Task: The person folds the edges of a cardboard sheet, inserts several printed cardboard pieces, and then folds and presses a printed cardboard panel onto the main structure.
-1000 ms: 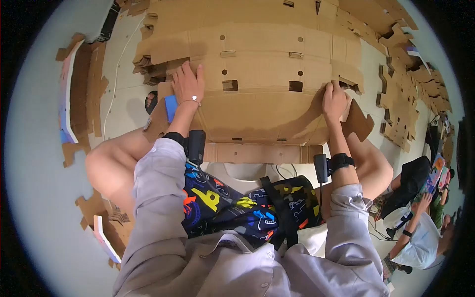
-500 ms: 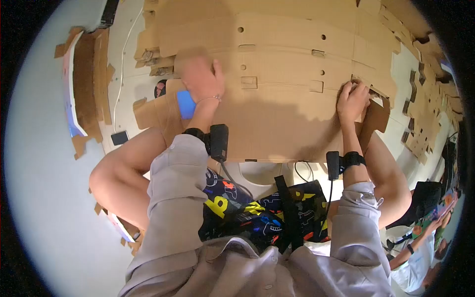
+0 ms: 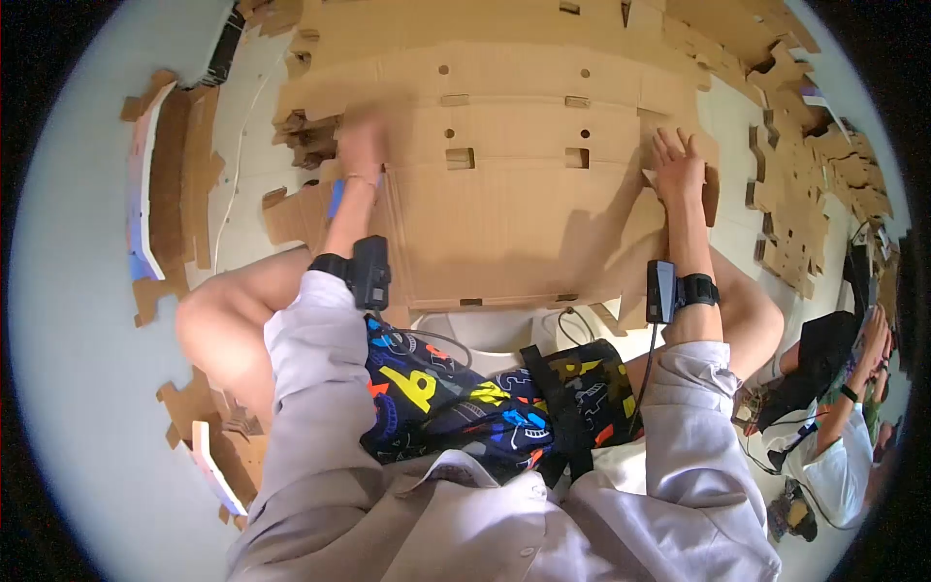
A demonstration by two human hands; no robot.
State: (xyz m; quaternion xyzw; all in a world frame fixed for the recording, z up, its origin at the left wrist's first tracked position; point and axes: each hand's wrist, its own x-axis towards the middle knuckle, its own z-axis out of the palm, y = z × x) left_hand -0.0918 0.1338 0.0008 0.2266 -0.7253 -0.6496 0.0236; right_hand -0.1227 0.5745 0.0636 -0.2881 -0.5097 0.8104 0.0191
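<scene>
A large brown cardboard sheet (image 3: 504,218) with round holes, slots and fold lines lies in front of me, its near edge above my lap. My left hand (image 3: 364,150) is over its left side, the fingers smeared by motion. Partly behind my left wrist, a blue patch (image 3: 337,197) shows on the left flap. My right hand (image 3: 682,167) rests at the sheet's right edge with its fingers stretched out and apart. Two rectangular cut-outs, a left one (image 3: 460,158) and a right one (image 3: 577,158), show as openings between my hands.
More cut cardboard (image 3: 790,204) lies on the floor at the right. An upright cardboard piece with a white edge (image 3: 145,184) stands at the left, and another (image 3: 215,468) is behind my left knee. Another person (image 3: 836,456) sits at the lower right, beside cables.
My right hand has gone from curled fingers at the edge slot to stretched fingers. My left hand has shifted left. The two rectangular flaps in the sheet now show as openings.
</scene>
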